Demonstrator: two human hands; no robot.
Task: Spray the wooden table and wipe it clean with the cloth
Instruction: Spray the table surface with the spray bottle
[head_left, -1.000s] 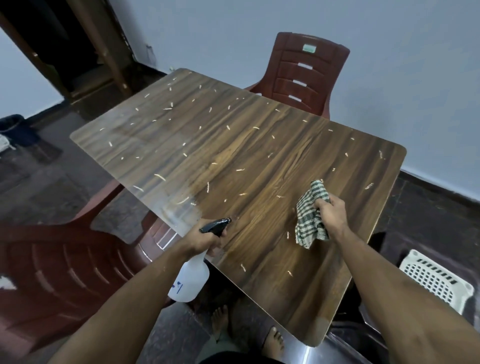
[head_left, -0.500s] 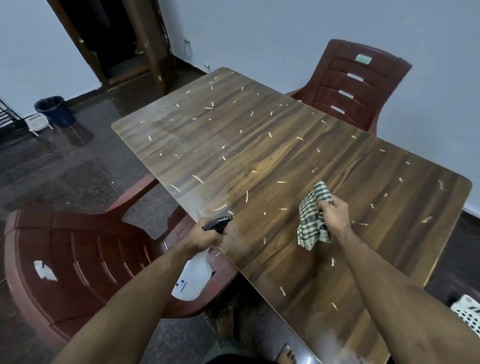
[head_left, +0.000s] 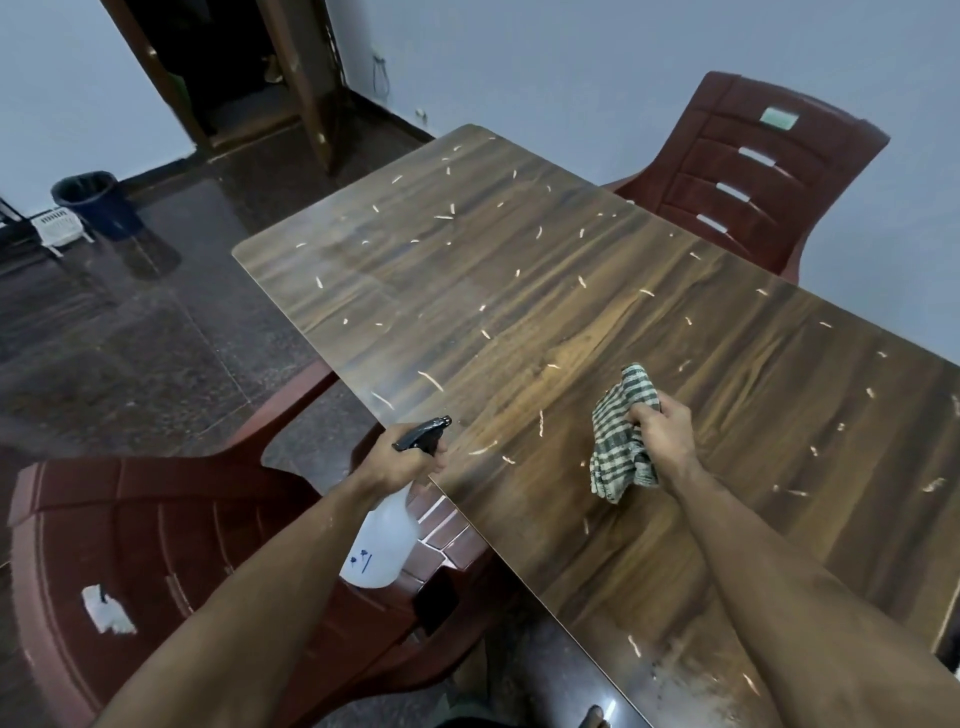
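Your left hand (head_left: 400, 457) grips the neck of the spray bottle (head_left: 382, 545), fingers curled round the black trigger head; the white body hangs below your wrist, off the table's near-left edge and over the seat of the maroon chair (head_left: 156, 545). The nozzle points away from you, across the tabletop.

Your right hand (head_left: 665, 431) clutches the checked cloth (head_left: 618, 441), bunched, fingers closed on it; the cloth hangs just left of and under that hand; whether it touches the wood, cannot tell.

The wooden table (head_left: 519, 291) spreads beyond both hands, scattered with pale scraps (head_left: 431, 381) ahead of, between and beside your grips.

Farther off, past the cloth hand: a second maroon chair (head_left: 753, 166). Far left of the bottle hand: a dark bin (head_left: 96, 202).
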